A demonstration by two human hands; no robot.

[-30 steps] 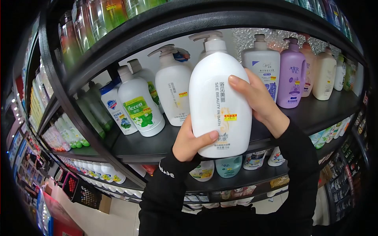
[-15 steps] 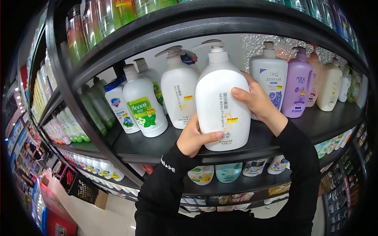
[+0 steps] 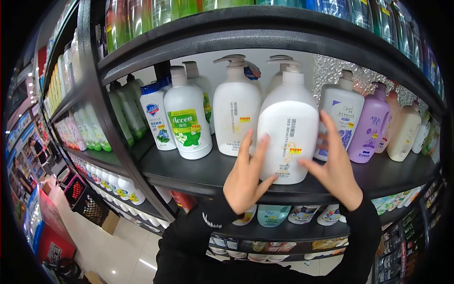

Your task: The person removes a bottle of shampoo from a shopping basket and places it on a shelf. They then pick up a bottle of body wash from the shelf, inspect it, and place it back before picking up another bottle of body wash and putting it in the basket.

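Note:
A large white pump bottle [image 3: 287,132] with grey lettering and a small yellow-red sticker stands upright at the front edge of the black shelf [image 3: 189,173]. My left hand [image 3: 247,177] is at its lower left side, fingers apart and the thumb by its base. On the other side is my right hand [image 3: 336,165], its fingers spread around the bottle's right side without a closed grip. A matching white bottle [image 3: 235,113] stands to the left, and part of another shows behind. Whether the fingertips touch the bottle is unclear.
Left on the shelf are a green-labelled Accen bottle [image 3: 188,118] and a blue-capped bottle [image 3: 158,116]. To the right stand a grey-capped bottle [image 3: 341,109], a purple bottle [image 3: 370,125] and a cream bottle [image 3: 403,135]. Shelves with more bottles lie above and below. A black basket [image 3: 90,203] is at lower left.
Both hands have loosened from the white bottle and their fingers have spread. The bottle now rests on the shelf, and the view has shifted so that the shelf's contents appear lower and farther right.

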